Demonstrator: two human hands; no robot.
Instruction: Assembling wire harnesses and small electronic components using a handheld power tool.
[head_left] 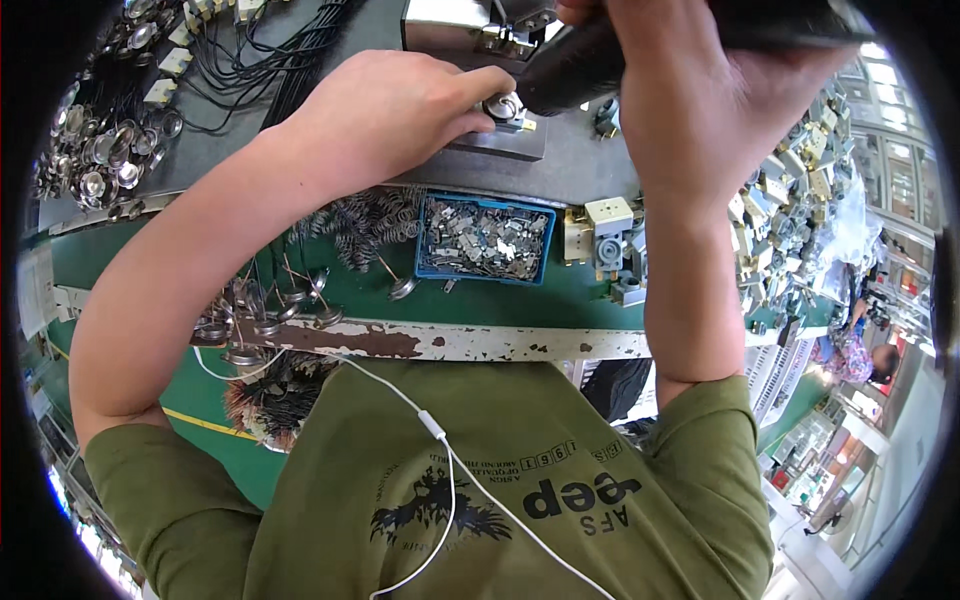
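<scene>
My left hand (395,110) reaches across the workbench with thumb and forefinger pinched on a small round metal part (503,106). That part sits at the edge of a grey metal block (515,143). My right hand (690,110) is raised at the upper right, wrapped round a black cylindrical tool (580,65). The tool's tapered end points down and left, close beside the metal part. Whether its tip touches the part cannot be seen. Part of my right hand's fingers lies beyond the top edge.
A blue bin (549,240) of small metal pieces stands below the block, with coil springs (372,222) to its left. White-topped switch-like assemblies (609,213) are heaped rightward. Metal discs (110,155) and black cables (270,65) lie left. The bench's chipped front edge (490,344) runs before me.
</scene>
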